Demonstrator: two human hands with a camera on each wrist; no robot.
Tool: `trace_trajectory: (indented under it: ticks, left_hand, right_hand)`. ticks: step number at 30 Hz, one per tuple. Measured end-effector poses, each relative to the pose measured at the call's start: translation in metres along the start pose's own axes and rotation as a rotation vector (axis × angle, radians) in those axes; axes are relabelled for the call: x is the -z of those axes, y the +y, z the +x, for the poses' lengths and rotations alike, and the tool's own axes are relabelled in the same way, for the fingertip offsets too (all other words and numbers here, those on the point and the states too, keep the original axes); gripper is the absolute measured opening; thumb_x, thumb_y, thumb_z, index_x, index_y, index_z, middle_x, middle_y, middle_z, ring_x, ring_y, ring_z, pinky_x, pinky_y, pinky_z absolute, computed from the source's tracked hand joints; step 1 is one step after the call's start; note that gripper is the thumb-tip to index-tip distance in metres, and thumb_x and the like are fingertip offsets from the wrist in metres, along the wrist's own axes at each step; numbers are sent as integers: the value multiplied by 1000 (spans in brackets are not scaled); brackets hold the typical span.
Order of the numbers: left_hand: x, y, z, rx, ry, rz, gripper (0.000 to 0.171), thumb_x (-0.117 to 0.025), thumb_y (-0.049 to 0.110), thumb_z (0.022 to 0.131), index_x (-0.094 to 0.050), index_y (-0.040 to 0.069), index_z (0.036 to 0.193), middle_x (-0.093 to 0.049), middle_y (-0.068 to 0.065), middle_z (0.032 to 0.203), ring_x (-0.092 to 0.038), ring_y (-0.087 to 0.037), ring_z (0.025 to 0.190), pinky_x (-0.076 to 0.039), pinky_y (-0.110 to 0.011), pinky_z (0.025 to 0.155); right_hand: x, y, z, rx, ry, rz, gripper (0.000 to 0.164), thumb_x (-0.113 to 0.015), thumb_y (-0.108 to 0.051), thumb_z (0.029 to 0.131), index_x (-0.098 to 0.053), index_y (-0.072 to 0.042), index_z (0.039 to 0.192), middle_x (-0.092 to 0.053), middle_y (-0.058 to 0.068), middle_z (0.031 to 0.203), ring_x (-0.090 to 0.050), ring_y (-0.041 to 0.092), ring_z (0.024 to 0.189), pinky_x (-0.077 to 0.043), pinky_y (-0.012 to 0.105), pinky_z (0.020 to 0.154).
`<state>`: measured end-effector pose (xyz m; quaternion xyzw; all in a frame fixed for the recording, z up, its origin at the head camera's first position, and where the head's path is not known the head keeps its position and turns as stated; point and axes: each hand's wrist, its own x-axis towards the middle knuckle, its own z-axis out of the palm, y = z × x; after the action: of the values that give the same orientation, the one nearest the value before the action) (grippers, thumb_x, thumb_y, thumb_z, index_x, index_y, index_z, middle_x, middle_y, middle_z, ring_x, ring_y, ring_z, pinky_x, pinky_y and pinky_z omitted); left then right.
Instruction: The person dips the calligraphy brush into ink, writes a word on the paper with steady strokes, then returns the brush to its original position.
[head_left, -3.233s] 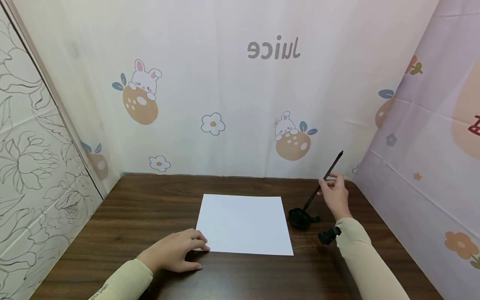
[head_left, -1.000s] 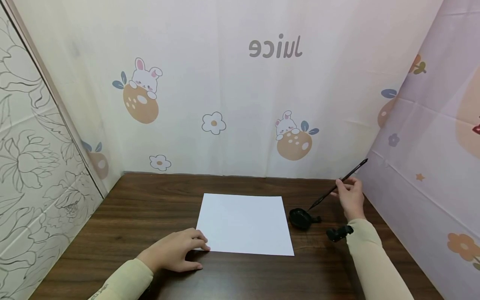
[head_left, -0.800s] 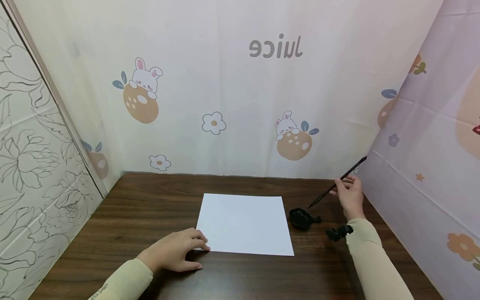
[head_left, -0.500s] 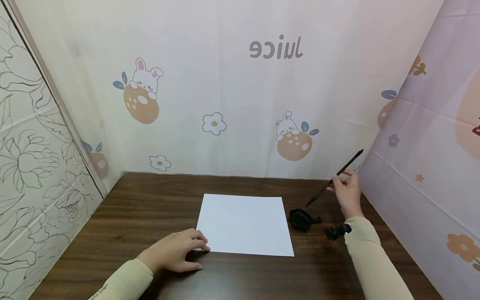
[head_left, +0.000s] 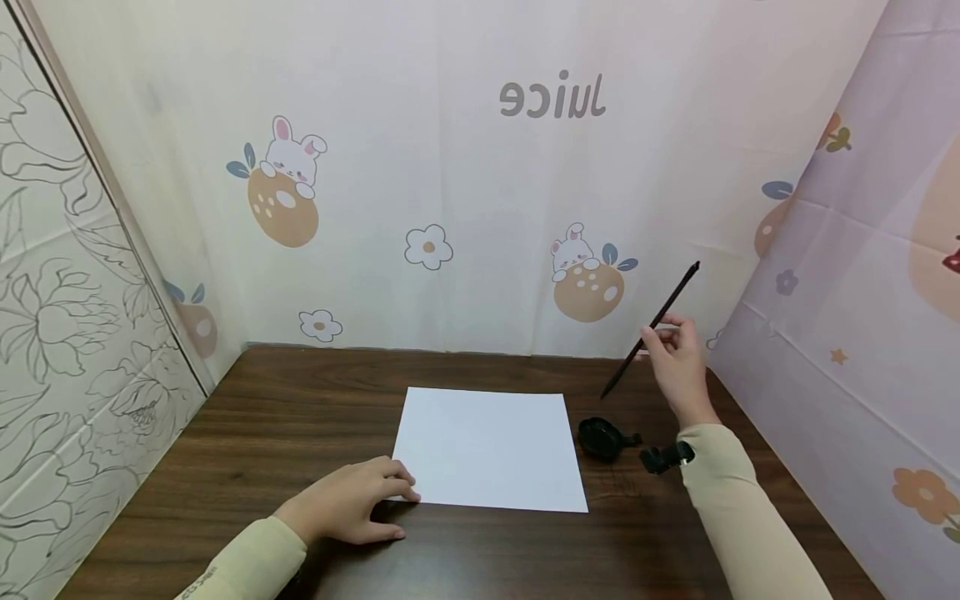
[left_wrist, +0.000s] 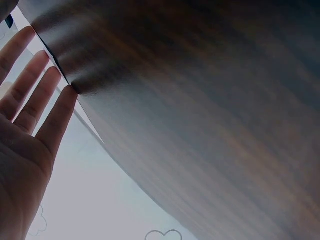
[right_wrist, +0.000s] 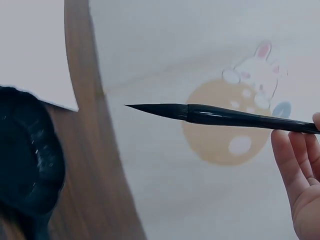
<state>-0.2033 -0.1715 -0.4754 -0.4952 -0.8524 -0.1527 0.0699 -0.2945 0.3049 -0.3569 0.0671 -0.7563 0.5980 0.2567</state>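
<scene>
My right hand [head_left: 678,367] pinches a black calligraphy brush [head_left: 651,329] by its handle, tilted, with the tip pointing down and left. In the right wrist view the brush [right_wrist: 220,115] has dark bristles drawn to a fine point. Below the tip sits a dark ink dish [head_left: 602,438] with a short handle at its right; the tip is apart from it. A blank white sheet of paper [head_left: 491,450] lies on the table left of the dish. My left hand [head_left: 352,500] rests at the sheet's lower left corner, fingertips [left_wrist: 70,92] spread along its edge.
The dark wooden table [head_left: 480,558] ends at a printed curtain [head_left: 360,208] behind. More printed cloth [head_left: 832,358] hangs close along the right side, and a flower-patterned panel [head_left: 75,333] stands at the left.
The brush has come out of the ink dish and risen clear of it. My right hand lifts it up and leftward, turning it steeper. The left hand and paper stay put.
</scene>
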Motion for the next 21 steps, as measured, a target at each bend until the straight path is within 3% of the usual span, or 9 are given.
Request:
trace_trajectory:
  ticks: [4, 12, 18, 21]
  left_hand:
    - [0, 0, 0, -6, 3, 1, 33, -76, 38, 88, -71, 22, 116, -59, 4, 119, -58, -10, 105, -53, -30, 84]
    - [-1, 0, 0, -13, 10, 6, 33, -77, 38, 88, -71, 22, 116, -59, 4, 119, -58, -9, 105, -53, -30, 83]
    - [0, 0, 0, -9, 4, -2, 32, -76, 38, 88, -71, 22, 116, -59, 4, 119, -59, -10, 105, -53, -30, 83]
    - [0, 1, 0, -8, 1, -5, 32, -76, 38, 88, -71, 22, 116, -59, 4, 119, -59, -10, 104, -53, -30, 83]
  right_hand:
    - [-7, -9, 1, 62, -28, -36, 35, -58, -6, 100, -42, 4, 129, -54, 10, 95, -62, 12, 73, -56, 21, 67]
    - [-16, -8, 9, 92, -62, -133, 43, -59, -13, 101, -40, 2, 136, -55, 10, 100, -64, 23, 80, -58, 26, 70]
    - [-29, -35, 1, 164, -104, -151, 39, -57, -7, 101, -40, 7, 133, -55, 17, 98, -61, 17, 79, -56, 22, 68]
    - [-37, -45, -2, 185, -126, -164, 38, -57, -6, 101, -41, 8, 132, -55, 18, 97, -59, 22, 81, -58, 27, 70]
